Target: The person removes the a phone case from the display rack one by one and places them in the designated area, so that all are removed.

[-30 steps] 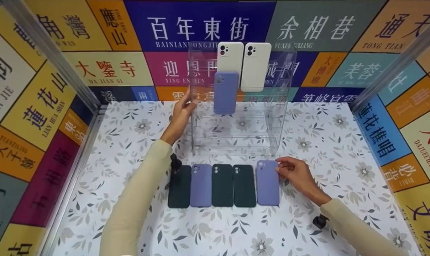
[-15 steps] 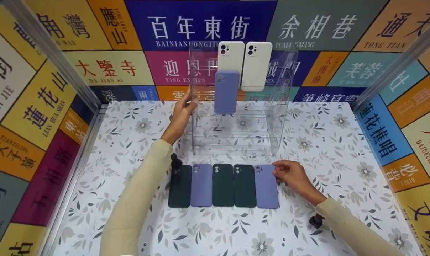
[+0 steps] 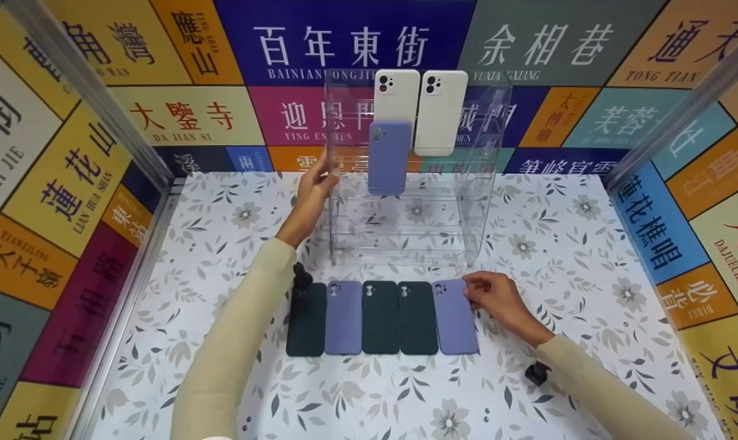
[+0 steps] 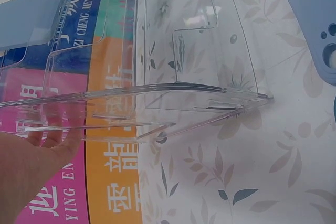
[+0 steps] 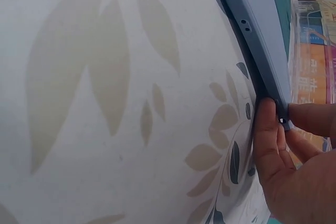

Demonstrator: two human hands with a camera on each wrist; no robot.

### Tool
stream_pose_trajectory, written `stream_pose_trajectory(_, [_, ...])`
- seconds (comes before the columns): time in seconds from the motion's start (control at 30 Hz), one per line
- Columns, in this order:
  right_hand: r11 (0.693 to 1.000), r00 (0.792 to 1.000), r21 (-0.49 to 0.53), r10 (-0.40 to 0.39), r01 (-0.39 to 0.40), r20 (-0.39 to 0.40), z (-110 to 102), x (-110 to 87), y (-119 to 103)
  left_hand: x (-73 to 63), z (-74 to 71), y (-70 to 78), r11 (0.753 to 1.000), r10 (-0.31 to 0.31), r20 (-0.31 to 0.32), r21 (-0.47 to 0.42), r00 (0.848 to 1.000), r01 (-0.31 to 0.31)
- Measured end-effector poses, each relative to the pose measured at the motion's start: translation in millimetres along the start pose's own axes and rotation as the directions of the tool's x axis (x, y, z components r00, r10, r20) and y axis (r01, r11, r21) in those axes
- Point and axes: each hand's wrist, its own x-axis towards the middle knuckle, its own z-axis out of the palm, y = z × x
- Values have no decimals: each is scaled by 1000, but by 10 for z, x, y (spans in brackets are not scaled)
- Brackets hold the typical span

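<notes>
My left hand (image 3: 313, 198) grips the left side of a clear acrylic display rack (image 3: 486, 195); in the left wrist view its fingers show through the clear panel (image 4: 178, 86). With thumb and fingers my right hand (image 3: 500, 302) pinches the upper right corner of a lavender phone case (image 3: 456, 321). That case is the rightmost of a row in front of the rack, tilted slightly, its top leaning left. In the right wrist view the held end of the case (image 5: 257, 35) is lifted off the cloth. Left of it lie dark green cases (image 3: 417, 321) and another lavender case (image 3: 343, 321).
Two white phone cases (image 3: 440, 116) stand on the rack's upper tier, and a lavender case (image 3: 388, 162) stands lower, overlapping the left white one. Floral cloth (image 3: 222, 342) covers the table. Sign-printed walls (image 3: 344, 43) close in the back and both sides.
The right hand has moved left with the lavender case, closing its gap to the row and tilting it slightly. The left hand has stayed on the rack.
</notes>
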Motion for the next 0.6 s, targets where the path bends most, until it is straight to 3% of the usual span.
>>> stream_pose_trajectory(0.4, [996,999,-87,-30,28,-16,-70,3,-16,14,18,11,1000,-1,-17,-12,1000,1])
stream_pose_trajectory(0.6, [988,993,-115,-106,100,-47,-168,18,-150,1,10,24,1000,-9,-16,-10,1000,8])
